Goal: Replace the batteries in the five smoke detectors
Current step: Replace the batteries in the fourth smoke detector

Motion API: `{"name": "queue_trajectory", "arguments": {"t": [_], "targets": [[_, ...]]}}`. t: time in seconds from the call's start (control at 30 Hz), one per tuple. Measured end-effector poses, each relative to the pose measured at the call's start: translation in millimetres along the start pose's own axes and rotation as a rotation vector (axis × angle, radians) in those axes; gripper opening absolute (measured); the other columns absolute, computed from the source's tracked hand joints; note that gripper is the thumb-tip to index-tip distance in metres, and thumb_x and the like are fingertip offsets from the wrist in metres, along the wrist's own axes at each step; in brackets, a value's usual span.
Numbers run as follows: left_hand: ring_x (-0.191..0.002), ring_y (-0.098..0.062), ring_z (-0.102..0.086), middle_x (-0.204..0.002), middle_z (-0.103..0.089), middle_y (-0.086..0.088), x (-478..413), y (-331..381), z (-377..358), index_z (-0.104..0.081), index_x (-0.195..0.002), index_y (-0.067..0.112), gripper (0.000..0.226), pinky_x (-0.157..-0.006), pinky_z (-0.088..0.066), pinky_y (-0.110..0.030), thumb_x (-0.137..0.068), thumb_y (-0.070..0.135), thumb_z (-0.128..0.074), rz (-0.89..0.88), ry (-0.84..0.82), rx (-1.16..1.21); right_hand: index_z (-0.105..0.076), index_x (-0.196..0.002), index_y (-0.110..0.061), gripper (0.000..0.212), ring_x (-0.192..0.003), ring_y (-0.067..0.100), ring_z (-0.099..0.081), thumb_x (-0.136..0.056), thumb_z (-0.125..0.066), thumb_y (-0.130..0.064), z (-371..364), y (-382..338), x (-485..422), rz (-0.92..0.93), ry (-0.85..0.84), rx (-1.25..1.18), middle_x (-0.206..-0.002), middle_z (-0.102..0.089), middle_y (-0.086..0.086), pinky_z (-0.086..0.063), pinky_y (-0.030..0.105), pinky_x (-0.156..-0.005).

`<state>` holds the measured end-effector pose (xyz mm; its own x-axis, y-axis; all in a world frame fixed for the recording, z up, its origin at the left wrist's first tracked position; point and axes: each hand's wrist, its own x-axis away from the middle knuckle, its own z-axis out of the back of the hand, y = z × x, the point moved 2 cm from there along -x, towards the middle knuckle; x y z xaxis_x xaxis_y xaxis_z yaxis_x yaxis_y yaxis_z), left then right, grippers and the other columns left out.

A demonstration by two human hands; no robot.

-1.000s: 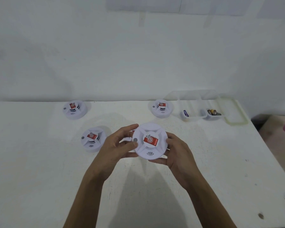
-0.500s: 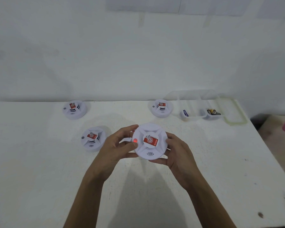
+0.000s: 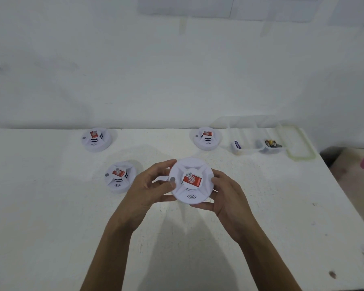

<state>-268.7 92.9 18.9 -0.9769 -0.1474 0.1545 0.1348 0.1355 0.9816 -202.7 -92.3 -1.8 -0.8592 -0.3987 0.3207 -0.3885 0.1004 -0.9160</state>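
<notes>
Both hands, the left hand (image 3: 144, 185) and the right hand (image 3: 225, 194), are holding one detector (image 3: 191, 181) up over the middle of the table (image 3: 51, 227), so they are blocking that spot. The near part of the table is lying bare on both sides of the arms. A second detector (image 3: 119, 177) is sitting just beside the left hand. Two more are standing far back, the left one (image 3: 96, 139) and the right one (image 3: 207, 138), with a wide gap between them. A clear box (image 3: 259, 141) is filling the far right corner; something small may be hiding behind the held detector.
</notes>
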Motion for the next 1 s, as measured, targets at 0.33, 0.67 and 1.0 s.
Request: {"name": "queue_trajectory", "arguments": {"t": [0.33,0.67,1.0], "targets": [[-0.101,-0.022,-0.067,-0.116,-0.064,-0.004,-3.1,0.5,0.9,-0.058,-0.125,0.026,0.043,-0.078,-0.058,-0.036,-0.083,0.021,-0.066,0.000,0.011,-0.031,-0.060,-0.121,-0.011,0.028,-0.098,0.028,-0.069,-0.101,-0.041,-0.014,-0.4,-4.8,0.2,0.042,0.017,0.085,-0.113,-0.069,0.009,-0.058,0.048,-0.080],[-0.099,-0.021,-0.067,-0.115,-0.063,-0.005,-3.9,1.5,1.5,-0.059,-0.123,0.026,0.043,-0.074,-0.057,-0.032,-0.081,0.023,-0.066,0.002,0.042,-0.027,-0.059,-0.121,-0.009,0.028,-0.098,0.027,-0.069,-0.100,-0.042,-0.014,-2.0,-7.5,-0.4,0.053,0.014,0.095,-0.112,-0.069,0.009,-0.057,0.048,-0.082],[-0.101,-0.022,-0.067,-0.114,-0.065,-0.002,-5.5,-1.0,7.3,-0.059,-0.124,0.026,0.041,-0.078,-0.058,-0.036,-0.084,0.021,-0.068,-0.005,0.061,-0.023,-0.063,-0.115,-0.014,0.025,-0.095,0.025,-0.070,-0.099,-0.043,-0.013,-6.8,-10.5,-2.6,0.058,0.003,0.078,-0.107,-0.071,0.005,-0.059,0.043,-0.076]]}}
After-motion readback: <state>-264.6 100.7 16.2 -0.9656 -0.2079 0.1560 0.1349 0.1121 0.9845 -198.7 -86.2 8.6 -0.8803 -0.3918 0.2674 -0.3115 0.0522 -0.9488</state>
